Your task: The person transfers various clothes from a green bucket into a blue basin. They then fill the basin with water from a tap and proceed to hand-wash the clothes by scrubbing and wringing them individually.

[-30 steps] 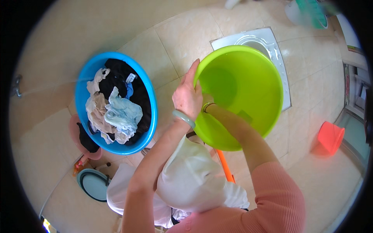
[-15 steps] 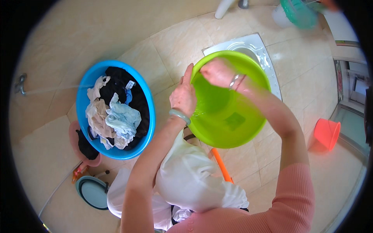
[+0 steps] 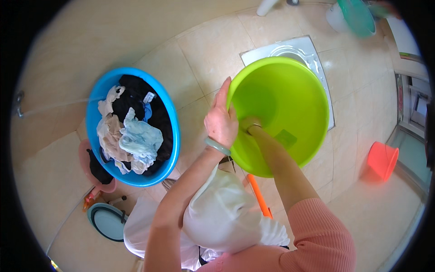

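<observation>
Green basin (image 3: 299, 97) held by its left rim

Beneath everything spreads a tiled floor (image 3: 190, 68), with the green basin over its middle. Near the floor's left edge sits a blue tub (image 3: 94, 122). A white floor pan (image 3: 312, 54) shows behind the basin's far rim. Black, beige and pale blue clothes (image 3: 141, 138) lie heaped inside the tub. Near the floor's right edge stands a red bucket (image 3: 382, 161). The left hand (image 3: 222, 120) is clamped on the basin's left rim; the right hand (image 3: 250, 123) is down inside, near the left wall, blurred, and I cannot tell whether its fingers are together or apart. A pale bangle (image 3: 218, 146) circles the left wrist
</observation>
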The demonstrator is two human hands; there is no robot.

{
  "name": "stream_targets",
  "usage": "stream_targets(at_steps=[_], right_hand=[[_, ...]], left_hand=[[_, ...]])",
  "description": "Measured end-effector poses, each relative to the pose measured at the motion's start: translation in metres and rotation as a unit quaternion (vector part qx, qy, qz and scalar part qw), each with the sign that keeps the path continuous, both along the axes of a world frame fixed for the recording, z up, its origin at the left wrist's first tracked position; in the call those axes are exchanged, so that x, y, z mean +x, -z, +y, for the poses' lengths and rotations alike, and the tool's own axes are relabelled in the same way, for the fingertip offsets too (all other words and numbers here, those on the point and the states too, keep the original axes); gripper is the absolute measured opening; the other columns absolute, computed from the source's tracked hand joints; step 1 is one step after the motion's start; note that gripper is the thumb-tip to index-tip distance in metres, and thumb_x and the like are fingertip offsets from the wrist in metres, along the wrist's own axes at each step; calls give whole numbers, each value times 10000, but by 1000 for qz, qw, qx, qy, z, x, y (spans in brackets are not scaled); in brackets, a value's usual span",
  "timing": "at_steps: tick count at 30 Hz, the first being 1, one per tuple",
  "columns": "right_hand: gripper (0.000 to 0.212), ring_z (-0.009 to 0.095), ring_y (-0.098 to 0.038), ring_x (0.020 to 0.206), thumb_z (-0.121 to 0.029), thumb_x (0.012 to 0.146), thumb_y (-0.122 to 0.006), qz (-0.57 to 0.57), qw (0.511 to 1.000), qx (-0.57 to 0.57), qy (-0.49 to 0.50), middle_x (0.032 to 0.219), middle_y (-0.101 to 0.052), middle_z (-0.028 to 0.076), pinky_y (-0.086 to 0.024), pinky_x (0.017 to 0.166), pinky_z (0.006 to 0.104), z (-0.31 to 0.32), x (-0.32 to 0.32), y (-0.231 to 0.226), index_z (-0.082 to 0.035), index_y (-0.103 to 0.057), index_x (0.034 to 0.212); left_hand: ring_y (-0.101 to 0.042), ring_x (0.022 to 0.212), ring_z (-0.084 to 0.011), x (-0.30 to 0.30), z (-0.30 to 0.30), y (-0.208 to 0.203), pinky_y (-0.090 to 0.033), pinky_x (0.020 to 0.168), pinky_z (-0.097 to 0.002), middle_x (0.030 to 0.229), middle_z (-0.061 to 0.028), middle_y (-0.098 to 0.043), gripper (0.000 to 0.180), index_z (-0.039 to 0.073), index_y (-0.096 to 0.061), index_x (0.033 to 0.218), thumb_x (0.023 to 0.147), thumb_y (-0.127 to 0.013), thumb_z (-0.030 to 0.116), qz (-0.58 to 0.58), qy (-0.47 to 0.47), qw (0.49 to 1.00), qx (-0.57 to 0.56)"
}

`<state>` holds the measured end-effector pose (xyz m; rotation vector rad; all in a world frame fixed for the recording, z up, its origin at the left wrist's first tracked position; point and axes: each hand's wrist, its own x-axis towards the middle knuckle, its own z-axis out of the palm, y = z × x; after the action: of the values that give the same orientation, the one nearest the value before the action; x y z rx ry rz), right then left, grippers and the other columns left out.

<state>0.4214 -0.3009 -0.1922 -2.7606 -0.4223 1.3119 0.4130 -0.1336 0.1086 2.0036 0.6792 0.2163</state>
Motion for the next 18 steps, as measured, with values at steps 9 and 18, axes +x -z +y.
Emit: stream_targets(at_steps=[9,18], right_hand=[[292,345,-659,950,-262,886,-514,-126,958,112,-233,1058,-665,213,-527,803,460,36,149,-60,-54,-705,957],[329,313,-662,824,-289,865,-478,238,969,-71,-13,957,-685,193,-520,744,411,-20,59,-33,-61,-707,923]], left_hand=[[-595,1077,-389,3,2,-3,-499,887,-397,1219,-213,-593,518,132,-461,1375,877,-560,30,24,14,1000,-7],[-610,1033,-366,2,-3,8,-516,865,-421,1279,-169,-566,581,171,-431,1395,852,-566,16,-17,13,1000,10]])
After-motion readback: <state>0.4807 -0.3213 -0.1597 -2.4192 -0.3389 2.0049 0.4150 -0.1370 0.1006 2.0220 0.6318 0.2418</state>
